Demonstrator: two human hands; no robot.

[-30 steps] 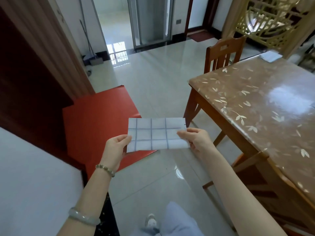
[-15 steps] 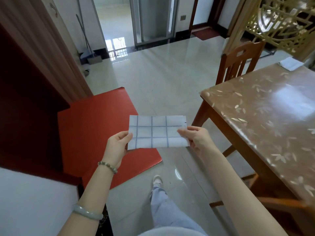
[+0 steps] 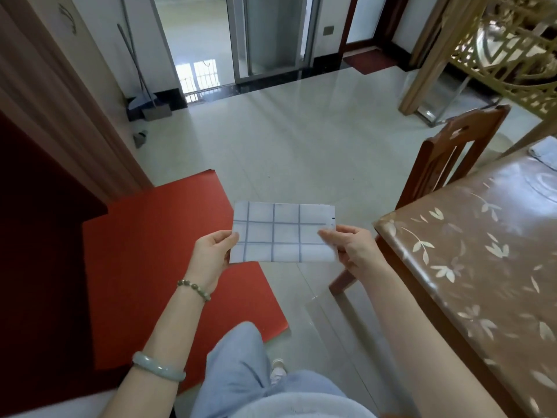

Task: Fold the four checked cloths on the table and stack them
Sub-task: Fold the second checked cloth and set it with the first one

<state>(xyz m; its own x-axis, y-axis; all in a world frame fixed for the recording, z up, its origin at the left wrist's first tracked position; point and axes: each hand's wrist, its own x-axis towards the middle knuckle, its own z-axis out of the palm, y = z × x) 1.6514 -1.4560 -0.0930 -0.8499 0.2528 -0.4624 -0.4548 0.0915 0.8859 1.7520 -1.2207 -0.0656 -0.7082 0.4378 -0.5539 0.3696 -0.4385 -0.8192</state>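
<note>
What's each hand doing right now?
Left hand: pinches the checked cloth's left edge.
Right hand: pinches its right edge.

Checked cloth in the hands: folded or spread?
Folded: checked cloth is a small flat rectangle, held by left hand and right hand.

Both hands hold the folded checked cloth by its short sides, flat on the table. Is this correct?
Not quite. The head view shows the left hand and right hand holding the checked cloth in the air over the floor, beside the table.
</note>
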